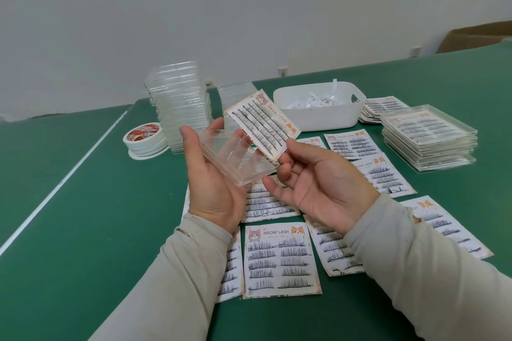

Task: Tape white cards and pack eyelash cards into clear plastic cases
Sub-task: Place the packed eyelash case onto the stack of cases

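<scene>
Left hand (213, 174): palm up, fingers curled under a clear plastic case (235, 159), thumb along its near-left edge; case empty, tilted, held above the table. Right hand (318, 180): palm up, thumb and fingertips pinching the lower corner of one eyelash card (263, 124) (printed "MEOW LASH", with cat faces), card angled up toward 11 o'clock, its lower edge just above the case's far rim; contact between card and case cannot be determined.

Below both hands, at 6 o'clock: loose eyelash cards (279, 257) laid flat in overlapping rows on the green table (83, 202). At 10 o'clock from the case: tall stack of empty clear cases (180, 102), with rolls of double-sided tape (145, 137) stacked just beside it at its left. At 1 o'clock: white plastic bin (318, 116) holding white paper strips. At 2 to 3 o'clock: stack of filled cases (429, 138), and beyond it a small pile of further cards (382, 109).
</scene>
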Demonstrator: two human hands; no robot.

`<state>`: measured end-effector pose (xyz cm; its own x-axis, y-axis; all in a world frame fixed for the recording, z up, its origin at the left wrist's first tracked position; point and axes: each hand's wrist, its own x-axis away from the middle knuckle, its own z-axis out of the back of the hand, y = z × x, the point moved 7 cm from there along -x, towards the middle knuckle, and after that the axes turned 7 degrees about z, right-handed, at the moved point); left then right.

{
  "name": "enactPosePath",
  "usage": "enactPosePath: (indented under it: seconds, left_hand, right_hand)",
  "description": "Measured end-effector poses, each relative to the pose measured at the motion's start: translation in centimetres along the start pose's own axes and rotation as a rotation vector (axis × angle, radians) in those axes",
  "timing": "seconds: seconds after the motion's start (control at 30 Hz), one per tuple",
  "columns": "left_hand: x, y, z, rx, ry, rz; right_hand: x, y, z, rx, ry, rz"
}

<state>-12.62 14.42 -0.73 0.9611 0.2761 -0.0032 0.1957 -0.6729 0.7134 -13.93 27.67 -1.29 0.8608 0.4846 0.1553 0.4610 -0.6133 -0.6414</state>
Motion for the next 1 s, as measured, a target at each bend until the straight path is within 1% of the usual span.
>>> enactPosePath:
  seconds: [1.0]
  left_hand:
    - [0.34, 0.16, -0.33, 0.014, -0.037, -0.019]
  right_hand:
    - [0.03, 0.44, 0.39, 0.012, 0.027, -0.041]
